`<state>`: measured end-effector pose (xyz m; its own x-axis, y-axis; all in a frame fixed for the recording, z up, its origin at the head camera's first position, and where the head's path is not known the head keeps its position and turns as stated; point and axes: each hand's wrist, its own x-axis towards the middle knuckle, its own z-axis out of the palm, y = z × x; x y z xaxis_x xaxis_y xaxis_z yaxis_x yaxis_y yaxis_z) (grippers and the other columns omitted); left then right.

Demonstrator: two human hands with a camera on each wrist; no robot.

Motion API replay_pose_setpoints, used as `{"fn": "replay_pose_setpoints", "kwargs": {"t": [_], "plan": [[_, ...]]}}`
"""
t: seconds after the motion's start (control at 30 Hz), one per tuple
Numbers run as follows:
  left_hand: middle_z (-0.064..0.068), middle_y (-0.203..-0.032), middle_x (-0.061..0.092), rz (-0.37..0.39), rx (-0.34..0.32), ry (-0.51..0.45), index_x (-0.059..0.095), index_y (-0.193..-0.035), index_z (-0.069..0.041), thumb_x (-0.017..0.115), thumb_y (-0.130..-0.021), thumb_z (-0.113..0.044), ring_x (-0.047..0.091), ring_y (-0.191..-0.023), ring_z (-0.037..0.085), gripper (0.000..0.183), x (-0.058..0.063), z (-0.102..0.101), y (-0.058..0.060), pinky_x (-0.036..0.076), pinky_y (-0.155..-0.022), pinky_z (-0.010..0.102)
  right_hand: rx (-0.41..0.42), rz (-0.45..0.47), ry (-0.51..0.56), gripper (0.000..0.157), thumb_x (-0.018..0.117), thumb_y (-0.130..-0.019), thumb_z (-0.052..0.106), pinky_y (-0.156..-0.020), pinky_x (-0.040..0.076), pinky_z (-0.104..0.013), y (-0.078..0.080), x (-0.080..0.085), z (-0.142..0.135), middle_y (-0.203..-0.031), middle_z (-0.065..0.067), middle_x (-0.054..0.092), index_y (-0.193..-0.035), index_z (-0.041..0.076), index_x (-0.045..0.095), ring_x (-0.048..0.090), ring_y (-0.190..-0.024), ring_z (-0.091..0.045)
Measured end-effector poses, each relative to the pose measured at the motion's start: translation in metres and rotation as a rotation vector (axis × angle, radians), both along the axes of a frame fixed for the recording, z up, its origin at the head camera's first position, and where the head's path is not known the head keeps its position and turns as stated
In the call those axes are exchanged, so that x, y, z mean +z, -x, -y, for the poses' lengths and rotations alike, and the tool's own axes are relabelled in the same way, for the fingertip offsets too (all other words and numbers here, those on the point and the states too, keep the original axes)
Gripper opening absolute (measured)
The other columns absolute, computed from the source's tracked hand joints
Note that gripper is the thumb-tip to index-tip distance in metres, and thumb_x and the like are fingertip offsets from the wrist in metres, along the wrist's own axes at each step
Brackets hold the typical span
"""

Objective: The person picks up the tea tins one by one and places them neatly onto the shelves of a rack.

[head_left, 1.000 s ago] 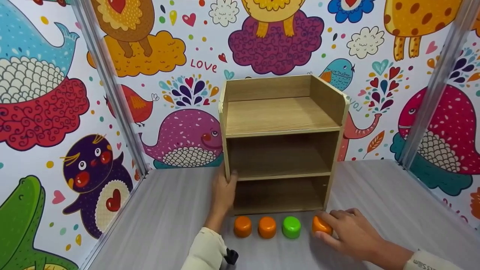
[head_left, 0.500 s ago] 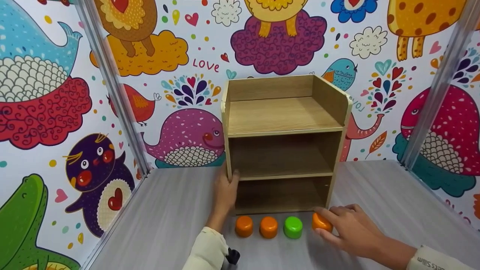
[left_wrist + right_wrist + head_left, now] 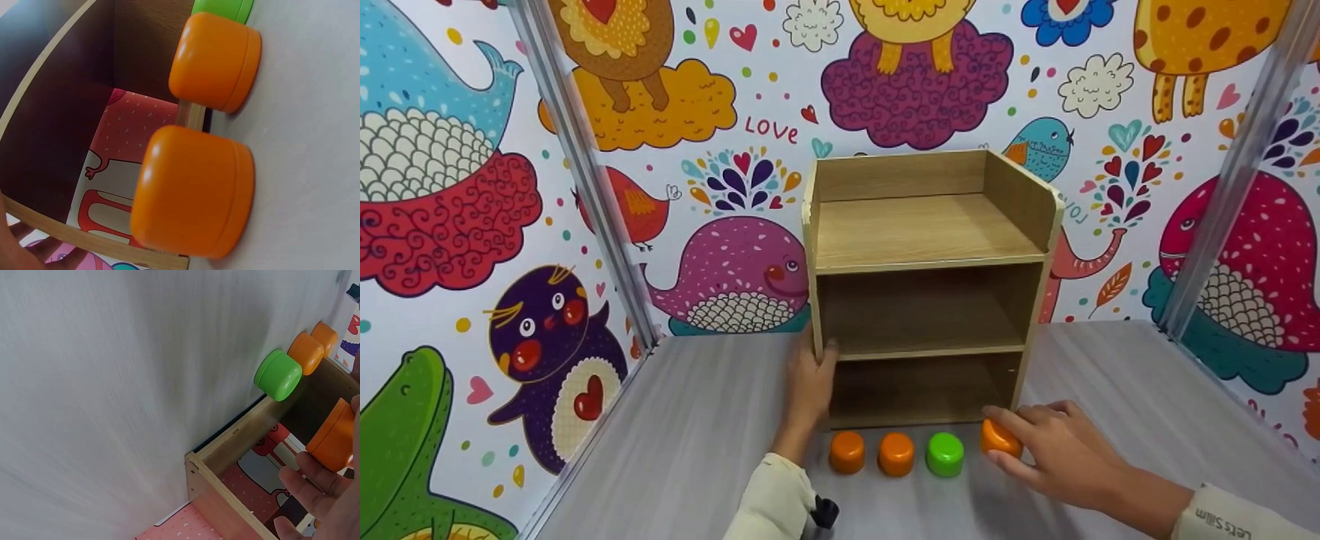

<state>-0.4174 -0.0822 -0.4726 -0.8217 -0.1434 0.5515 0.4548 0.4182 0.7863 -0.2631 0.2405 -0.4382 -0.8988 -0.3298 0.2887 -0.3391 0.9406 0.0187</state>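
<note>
Grey surface [image 3: 697, 427] — our right grip [image 3: 1061, 454] pinches rightmost orange cylinder [image 3: 1001, 442], left grip [image 3: 811, 382] clasps shelf [image 3: 926, 229] — slip could knock green cylinder [image 3: 945, 454].

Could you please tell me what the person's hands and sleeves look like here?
The left hand and right hand are bare, with no gloves visible. The left arm wears a puffy cream fabric sleeve, with a small black object at its cuff, too unclear to identify. The cream fabric right sleeve carries dark lettering, upside down in the head view.
</note>
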Motion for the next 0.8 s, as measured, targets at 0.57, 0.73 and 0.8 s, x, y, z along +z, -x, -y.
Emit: {"fn": "replay_pose_setpoints", "kwargs": {"t": [0.57,0.73,0.8], "plan": [[-0.005,-0.132,0.053,-0.056,-0.044,-0.027,0.037,-0.142,-0.033,0.052,-0.094,-0.036,0.051,-0.117,0.012,0.051,0.001,0.000,0.003,0.042,-0.099,0.041,0.004,-0.037,0.061,0.056,0.047,-0.080,0.072,-0.087,0.045,-0.051,0.002,0.022,0.002,-0.099,0.010,0.067,-0.124,0.038,0.056,0.062,-0.089,-0.014],[-0.003,-0.132,0.052,-0.042,-0.055,-0.031,0.035,-0.143,-0.032,0.051,-0.094,-0.038,0.050,-0.118,0.014,0.052,0.001,0.000,0.003,0.041,-0.100,0.042,0.011,-0.070,0.058,0.061,0.042,-0.080,0.074,-0.087,0.045,-0.051,0.008,0.031,0.000,-0.098,0.008,0.067,-0.124,0.035,0.057,0.062,-0.089,-0.015],[-0.001,-0.133,0.052,-0.038,-0.057,-0.036,0.035,-0.143,-0.031,0.051,-0.094,-0.037,0.050,-0.118,0.015,0.053,0.001,0.000,0.003,0.041,-0.100,0.043,0.011,-0.083,0.056,0.061,0.041,-0.080,0.074,-0.087,0.044,-0.051,0.010,0.034,-0.001,-0.097,0.007,0.068,-0.124,0.035,0.057,0.062,-0.089,-0.016]]}}
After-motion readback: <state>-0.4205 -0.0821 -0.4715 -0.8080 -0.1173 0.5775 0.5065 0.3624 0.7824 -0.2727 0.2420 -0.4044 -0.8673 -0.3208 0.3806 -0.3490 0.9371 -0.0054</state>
